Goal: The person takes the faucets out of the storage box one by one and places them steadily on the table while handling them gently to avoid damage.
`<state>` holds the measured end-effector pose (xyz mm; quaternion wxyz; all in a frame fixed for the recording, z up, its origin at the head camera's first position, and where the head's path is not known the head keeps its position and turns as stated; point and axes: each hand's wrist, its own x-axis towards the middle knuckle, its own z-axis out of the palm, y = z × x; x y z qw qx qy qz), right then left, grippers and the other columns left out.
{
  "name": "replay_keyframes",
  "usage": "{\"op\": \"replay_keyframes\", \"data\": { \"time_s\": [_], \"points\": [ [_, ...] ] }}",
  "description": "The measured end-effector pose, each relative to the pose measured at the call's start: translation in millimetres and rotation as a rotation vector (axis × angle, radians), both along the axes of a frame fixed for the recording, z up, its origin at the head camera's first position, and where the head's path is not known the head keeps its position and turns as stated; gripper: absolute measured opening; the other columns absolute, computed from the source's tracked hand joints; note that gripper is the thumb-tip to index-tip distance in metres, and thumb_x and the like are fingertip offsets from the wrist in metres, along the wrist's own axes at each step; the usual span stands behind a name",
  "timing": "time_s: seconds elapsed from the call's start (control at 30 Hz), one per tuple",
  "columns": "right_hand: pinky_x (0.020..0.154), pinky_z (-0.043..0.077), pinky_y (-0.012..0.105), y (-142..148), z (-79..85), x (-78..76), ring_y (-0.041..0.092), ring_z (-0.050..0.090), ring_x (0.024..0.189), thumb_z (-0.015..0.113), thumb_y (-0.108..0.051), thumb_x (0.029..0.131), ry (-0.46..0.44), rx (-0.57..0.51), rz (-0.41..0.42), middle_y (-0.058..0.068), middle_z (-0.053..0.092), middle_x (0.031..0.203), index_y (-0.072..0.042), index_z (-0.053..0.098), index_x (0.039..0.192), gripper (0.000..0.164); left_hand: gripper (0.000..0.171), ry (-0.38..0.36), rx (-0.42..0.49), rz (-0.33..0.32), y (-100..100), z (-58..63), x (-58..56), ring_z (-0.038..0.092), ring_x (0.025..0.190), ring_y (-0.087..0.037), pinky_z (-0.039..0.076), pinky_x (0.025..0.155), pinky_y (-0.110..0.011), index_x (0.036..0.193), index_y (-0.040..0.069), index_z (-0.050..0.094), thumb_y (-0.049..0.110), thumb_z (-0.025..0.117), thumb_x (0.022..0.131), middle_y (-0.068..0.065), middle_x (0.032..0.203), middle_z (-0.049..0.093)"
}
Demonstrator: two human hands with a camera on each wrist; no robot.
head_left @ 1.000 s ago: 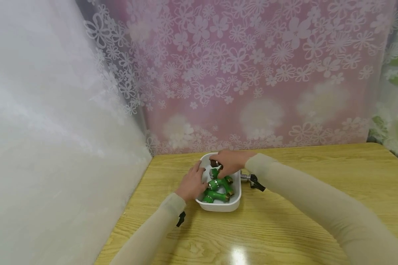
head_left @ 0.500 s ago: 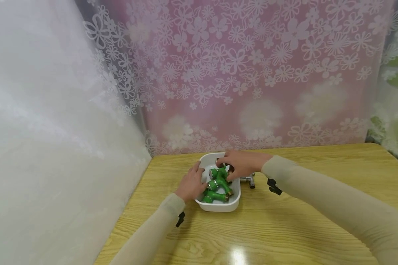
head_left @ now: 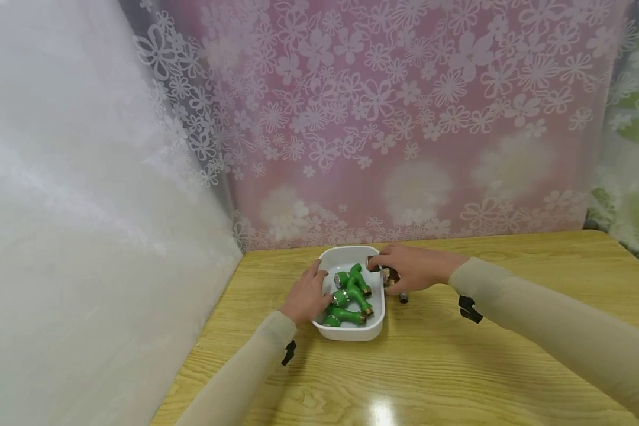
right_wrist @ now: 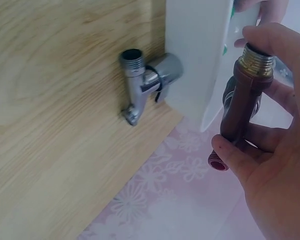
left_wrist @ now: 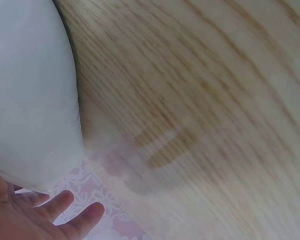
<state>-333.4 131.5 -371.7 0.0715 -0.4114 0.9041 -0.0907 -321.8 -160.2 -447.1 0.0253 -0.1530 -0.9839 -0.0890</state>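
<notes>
My right hand (head_left: 418,266) grips a dark brown pipe fitting (right_wrist: 240,102) with a threaded brass end, between thumb and fingers. In the head view it is at the right rim of a white plastic basin (head_left: 351,334). Several green fittings (head_left: 351,296) with brass ends and chrome rings lie inside that basin. My left hand (head_left: 305,296) rests on the basin's left rim with relaxed fingers; the left wrist view catches its fingers (left_wrist: 82,220) past the rim. On the wood beside the basin sits a chrome fitting (right_wrist: 137,85), mostly covered by my right hand in the head view.
The wooden table (head_left: 484,331) stretches to the right and towards me. A pink flowered curtain (head_left: 404,118) hangs behind its back edge, and a white sheet (head_left: 96,207) hangs along the left.
My right hand has lifted the brown fitting from inside the basin and moved right to its right rim. The green fittings have come into fuller view. The left hand stays put.
</notes>
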Motion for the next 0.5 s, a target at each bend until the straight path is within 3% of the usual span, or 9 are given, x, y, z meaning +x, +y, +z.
{"op": "replay_keyframes", "data": {
  "time_s": [0.27,0.4,0.5],
  "points": [
    [0.087,0.049,0.038,21,-8.0,1.9,0.011,0.052,0.102,0.071,-0.037,0.092,0.013,-0.036,-0.014,0.007,0.049,0.143,-0.028,0.050,0.146,0.059,0.057,0.006,-0.003,0.004,-2,-1.7,-0.6,0.033,0.148,-0.034,0.044,0.110,-0.052,0.145,0.007,0.050,0.037,0.062,0.098,-0.012,0.167,0.019],
    [0.084,0.050,0.036,31,-12.4,0.1,0.009,0.054,0.097,0.072,-0.036,0.091,0.013,-0.060,-0.034,0.006,0.049,0.143,-0.027,0.050,0.146,0.060,0.058,0.015,-0.015,0.001,-3,-3.4,-2.5,0.033,0.148,-0.033,0.045,0.109,-0.051,0.145,0.008,0.049,0.039,0.062,0.098,-0.011,0.168,0.018],
    [0.088,0.049,0.039,37,-14.2,-0.1,0.012,0.053,0.104,0.072,-0.039,0.091,0.024,-0.059,-0.042,0.004,0.051,0.142,-0.028,0.052,0.143,0.057,0.059,0.014,-0.022,0.002,-3,-4.3,-3.4,0.033,0.149,-0.032,0.045,0.109,-0.050,0.145,0.008,0.049,0.040,0.062,0.097,-0.010,0.168,0.017]
  ]
}}
